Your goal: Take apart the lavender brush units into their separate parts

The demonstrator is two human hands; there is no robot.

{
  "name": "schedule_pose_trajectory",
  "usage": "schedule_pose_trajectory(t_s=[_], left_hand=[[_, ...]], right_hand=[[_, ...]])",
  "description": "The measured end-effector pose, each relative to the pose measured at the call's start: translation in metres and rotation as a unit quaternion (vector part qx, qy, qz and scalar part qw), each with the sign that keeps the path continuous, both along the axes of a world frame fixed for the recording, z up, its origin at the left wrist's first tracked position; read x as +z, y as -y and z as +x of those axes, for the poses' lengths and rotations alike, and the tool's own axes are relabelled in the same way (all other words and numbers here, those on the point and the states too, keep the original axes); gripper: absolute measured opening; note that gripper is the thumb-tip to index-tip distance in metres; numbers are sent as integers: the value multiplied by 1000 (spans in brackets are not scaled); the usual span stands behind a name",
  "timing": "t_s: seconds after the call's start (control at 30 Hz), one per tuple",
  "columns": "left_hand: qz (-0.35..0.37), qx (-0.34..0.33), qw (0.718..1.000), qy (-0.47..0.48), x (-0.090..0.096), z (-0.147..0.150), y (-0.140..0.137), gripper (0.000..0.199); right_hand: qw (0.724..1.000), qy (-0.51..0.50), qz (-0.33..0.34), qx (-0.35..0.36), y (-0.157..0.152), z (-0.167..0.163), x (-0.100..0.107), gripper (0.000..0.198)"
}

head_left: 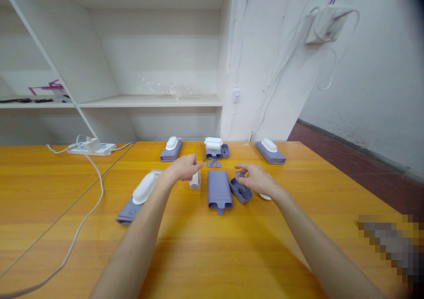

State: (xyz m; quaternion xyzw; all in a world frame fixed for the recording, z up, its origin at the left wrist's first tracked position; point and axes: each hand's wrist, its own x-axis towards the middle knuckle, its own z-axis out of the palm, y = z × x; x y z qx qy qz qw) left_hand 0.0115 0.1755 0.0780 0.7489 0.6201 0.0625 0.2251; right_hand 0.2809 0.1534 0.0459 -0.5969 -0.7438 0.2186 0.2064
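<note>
My left hand point(186, 168) is closed, index finger and thumb together beside small purple plastic pieces point(213, 164) and dark thin coils that look like springs point(203, 151). Whatever its fingertips hold is too small to make out. Beneath that hand stands a white plastic part point(195, 182). My right hand point(253, 177) pinches a small purple plastic piece point(239, 174) over an oval purple case point(241, 192). Between the hands lies a flat purple sleeve-like housing point(219, 189) with a tab at its near end. A white part point(266, 196) is half hidden under my right wrist.
Purple holders with white brush-like tops lie at left point(145, 188), back left point(171, 144) and back right point(269, 145). White rollers point(213, 143) rest on purple parts at the back. A power strip point(92, 149) and a white cable point(99, 188) occupy the left side.
</note>
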Motion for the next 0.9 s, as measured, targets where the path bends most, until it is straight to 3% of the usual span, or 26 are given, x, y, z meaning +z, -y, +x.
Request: schedule_pose_trajectory(t_s=[0.33, 0.73, 0.9], left_hand=[[-26, -9, 994, -106, 8, 2, 7, 43], [39, 138, 969, -200, 15, 0, 10, 44], [12, 134, 968, -210, 15, -2, 12, 43]], right_hand=[[996, 58, 20, -59, -6, 7, -5, 50], [992, 99, 15, -74, -6, 10, -6, 50], [990, 119, 13, -72, -7, 12, -8, 48]])
